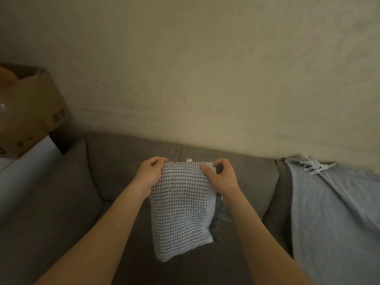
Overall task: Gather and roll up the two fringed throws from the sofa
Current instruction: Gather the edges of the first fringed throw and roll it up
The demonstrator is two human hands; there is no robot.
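A folded throw with a dark-and-white woven pattern [181,210] hangs in the air over the grey sofa [61,202]. My left hand [149,174] grips its top left corner with curled fingers. My right hand [222,177] pinches its top right corner, where a white border and dark fringe run down the right side. A second throw, pale blue with a white fringe [333,212], lies draped over the sofa's backrest and seat at the right.
A cream wall [205,68] rises behind the sofa. At the far left stands a cardboard box [35,112] on a white surface [26,165] beside the sofa's arm. Grey seat cushion shows left of the held throw.
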